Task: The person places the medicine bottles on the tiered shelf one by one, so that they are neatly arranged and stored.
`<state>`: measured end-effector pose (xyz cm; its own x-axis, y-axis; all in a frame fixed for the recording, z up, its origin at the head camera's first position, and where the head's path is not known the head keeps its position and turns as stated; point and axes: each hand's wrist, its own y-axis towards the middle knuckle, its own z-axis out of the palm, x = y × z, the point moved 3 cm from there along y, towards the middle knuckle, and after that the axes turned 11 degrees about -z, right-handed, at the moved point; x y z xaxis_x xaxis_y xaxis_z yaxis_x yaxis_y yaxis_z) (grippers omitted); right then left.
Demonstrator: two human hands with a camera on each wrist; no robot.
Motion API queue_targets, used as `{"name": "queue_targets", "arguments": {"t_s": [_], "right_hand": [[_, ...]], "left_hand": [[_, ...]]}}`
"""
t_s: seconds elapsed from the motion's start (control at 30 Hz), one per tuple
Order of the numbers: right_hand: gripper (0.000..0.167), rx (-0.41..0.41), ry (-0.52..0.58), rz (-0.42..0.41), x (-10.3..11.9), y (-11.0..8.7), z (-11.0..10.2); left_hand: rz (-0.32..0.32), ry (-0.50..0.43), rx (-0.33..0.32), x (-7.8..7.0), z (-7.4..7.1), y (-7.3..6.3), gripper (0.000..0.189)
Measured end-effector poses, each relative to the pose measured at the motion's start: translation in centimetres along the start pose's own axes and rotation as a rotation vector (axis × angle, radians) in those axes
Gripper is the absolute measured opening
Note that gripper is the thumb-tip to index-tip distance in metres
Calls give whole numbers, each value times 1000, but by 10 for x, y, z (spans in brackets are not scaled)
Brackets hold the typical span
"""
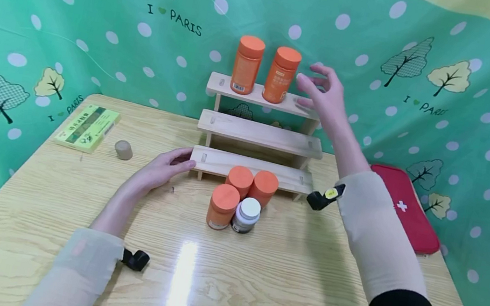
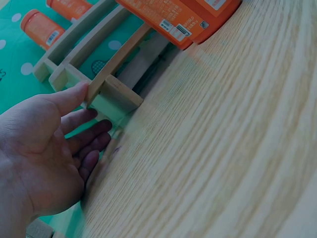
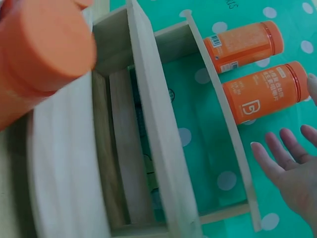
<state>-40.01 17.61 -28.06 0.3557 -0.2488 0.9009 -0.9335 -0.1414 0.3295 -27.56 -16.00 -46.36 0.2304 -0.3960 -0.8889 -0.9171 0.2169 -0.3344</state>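
A three-tier wooden stand (image 1: 260, 133) holds two orange bottles on its top tier, a left one (image 1: 247, 66) and a right one (image 1: 281, 76). My right hand (image 1: 329, 94) is beside the right bottle, fingers spread and holding nothing; its thumb is right by the orange cap (image 3: 295, 82). At the bottom tier's left end, my left hand (image 1: 163, 167) rests against the wood, its thumb (image 2: 77, 96) on the corner and its other fingers loosely bent. In front of that tier stand three orange bottles (image 1: 222, 208) and a white-capped bottle (image 1: 246, 216), close together.
A green-yellow box (image 1: 88, 128) lies at the table's back left, near a small grey-brown cylinder (image 1: 123, 149). At the right lies a red pouch with a white cross (image 1: 404, 208). Green patterned cloth (image 1: 98, 34) hangs behind the wooden table (image 1: 250, 291).
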Motion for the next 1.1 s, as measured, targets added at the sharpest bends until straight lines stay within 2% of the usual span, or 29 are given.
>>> {"name": "queue_targets", "arguments": {"t_s": [0.27,0.47,0.67,0.87,1.1], "right_hand": [[56,-117,138,-90,-13,-39,-9],[46,-130,210,-141,-23,-75,-14],[44,-138,270,-142,-38,-110,-13],[38,-98,260,-146,-51,-139,-8],[39,-10,186,-90,-63,-161,3]], "left_hand": [[-1,21,-8,2,-2,0,71],[-7,12,-7,4,-2,1,71],[-2,21,1,3,-2,2,72],[-5,13,6,2,0,3,72],[-8,7,6,3,-1,2,73]]}}
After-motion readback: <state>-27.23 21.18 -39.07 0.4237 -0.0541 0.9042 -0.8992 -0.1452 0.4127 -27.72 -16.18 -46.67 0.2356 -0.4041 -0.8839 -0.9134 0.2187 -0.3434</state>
